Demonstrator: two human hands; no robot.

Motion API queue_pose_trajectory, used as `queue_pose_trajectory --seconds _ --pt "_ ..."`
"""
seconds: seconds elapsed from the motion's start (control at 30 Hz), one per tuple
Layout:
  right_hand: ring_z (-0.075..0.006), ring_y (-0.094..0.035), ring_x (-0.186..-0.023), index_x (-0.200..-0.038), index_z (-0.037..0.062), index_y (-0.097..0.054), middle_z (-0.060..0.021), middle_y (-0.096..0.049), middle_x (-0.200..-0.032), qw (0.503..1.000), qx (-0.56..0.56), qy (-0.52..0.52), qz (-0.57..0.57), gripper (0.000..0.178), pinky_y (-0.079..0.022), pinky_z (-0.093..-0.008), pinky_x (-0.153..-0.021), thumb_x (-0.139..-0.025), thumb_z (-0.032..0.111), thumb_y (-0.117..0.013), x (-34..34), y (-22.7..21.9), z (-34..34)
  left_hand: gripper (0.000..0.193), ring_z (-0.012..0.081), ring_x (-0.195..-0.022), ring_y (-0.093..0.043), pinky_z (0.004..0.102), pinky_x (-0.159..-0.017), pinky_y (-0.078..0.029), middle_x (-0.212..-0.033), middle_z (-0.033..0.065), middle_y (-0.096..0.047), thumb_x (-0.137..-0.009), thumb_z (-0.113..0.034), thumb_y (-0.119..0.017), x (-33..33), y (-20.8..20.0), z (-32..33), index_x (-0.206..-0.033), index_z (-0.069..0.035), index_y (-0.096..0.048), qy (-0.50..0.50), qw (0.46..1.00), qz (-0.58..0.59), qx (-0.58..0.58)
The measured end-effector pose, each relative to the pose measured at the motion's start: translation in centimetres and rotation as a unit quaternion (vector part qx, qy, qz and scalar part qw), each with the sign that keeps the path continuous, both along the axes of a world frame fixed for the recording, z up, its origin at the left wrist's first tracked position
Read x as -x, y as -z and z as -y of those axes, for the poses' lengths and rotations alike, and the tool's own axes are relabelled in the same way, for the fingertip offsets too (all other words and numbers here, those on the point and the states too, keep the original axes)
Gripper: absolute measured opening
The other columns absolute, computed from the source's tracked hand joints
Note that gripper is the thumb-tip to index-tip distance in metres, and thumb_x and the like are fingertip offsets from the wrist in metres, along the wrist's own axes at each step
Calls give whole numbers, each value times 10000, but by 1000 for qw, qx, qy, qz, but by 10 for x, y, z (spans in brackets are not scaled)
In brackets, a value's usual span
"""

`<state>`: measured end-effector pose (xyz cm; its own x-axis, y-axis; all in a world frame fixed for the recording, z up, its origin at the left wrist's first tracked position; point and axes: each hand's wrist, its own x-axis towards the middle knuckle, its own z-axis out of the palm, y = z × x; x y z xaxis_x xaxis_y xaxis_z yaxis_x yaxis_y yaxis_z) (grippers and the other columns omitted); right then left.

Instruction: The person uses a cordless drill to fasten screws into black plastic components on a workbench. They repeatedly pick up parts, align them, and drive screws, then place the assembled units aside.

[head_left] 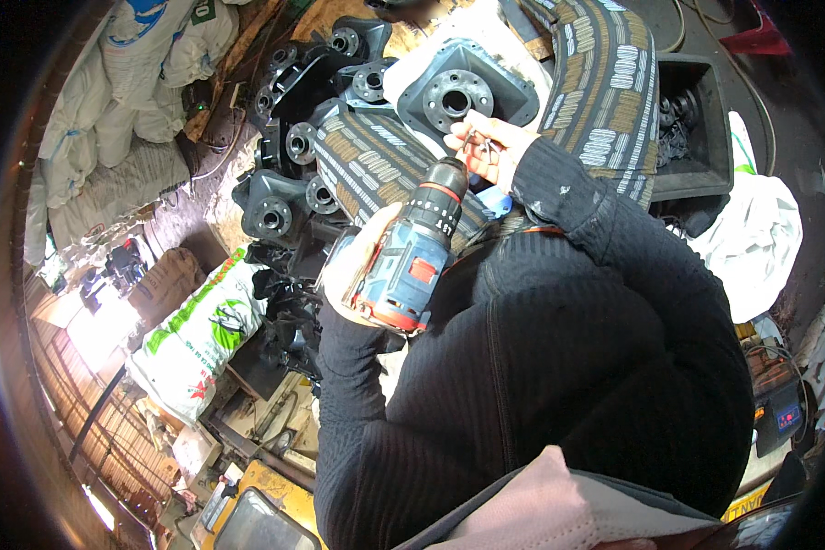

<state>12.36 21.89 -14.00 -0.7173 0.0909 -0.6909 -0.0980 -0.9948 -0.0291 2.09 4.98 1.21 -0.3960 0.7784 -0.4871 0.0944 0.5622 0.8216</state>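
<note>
My left hand (356,268) grips a blue and black cordless drill (411,261), its black chuck pointing up and away from me. Just beyond the chuck, my right hand (497,151) is closed, palm turned up, around small thin metal pieces (475,145) too small to name surely. Past my right fingers sits a black plastic housing (458,99) with a round flange, its centre hole facing up. It rests on white material between my patterned trouser legs (591,101). Whether a bit is in the chuck is hidden by my fingers.
Several similar black flanged housings (270,215) are piled at the left of my legs. To the right stands a black bin (697,170) with dark parts inside. White sacks (756,234) lie on the right; a white and green bag (202,330) is on the left.
</note>
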Motion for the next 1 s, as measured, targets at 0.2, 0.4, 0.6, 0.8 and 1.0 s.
queue_pose_trajectory --seconds 0.2,0.4,0.6,0.8,1.0 --pt "-206 -606 -913 -969 -2 -566 -110 -618 -923 999 -20 -5 -31 250 -525 -292 -730 -826 200 -604 -2 2 4 472 223 -985 -556 333 -865 -454 -1149 145 -518 -799 -22 -534 3 16 9 -1247 14 -388 -146 975 166 1" --pt "-206 -592 -948 -999 -16 -557 -120 -605 -963 998 -33 -2 -58 270 -500 -293 -791 -848 208 -570 0 4 6 478 222 -924 -562 332 -820 -442 -1012 98 -572 -686 -172 -673 5 23 10 -1112 -55 -489 209 913 -344 65" --pt "-235 -578 -978 -1004 -40 -544 -158 -588 -1013 998 -21 20 -53 265 -491 -306 -825 -846 171 -569 4 3 6 311 275 -837 -567 381 -729 -454 -900 75 -592 -667 -201 -646 1 25 5 -955 -110 -573 201 872 -441 67" --pt "-254 -571 -978 -1005 12 -535 -145 -586 -1028 996 24 50 -63 203 -488 -370 -822 -859 153 -543 11 4 13 327 287 -868 -561 396 -753 -445 -915 79 -593 -664 -188 -634 0 23 3 -976 -116 -572 158 913 -372 57" --pt "-228 -577 -936 -1101 -4 -507 -128 -577 -1032 991 -26 25 -132 278 -484 -344 -814 -874 155 -494 3 29 5 270 282 -834 -564 398 -724 -459 -882 87 -586 -664 -177 -585 13 8 -5 -926 -115 -569 301 798 -523 12"
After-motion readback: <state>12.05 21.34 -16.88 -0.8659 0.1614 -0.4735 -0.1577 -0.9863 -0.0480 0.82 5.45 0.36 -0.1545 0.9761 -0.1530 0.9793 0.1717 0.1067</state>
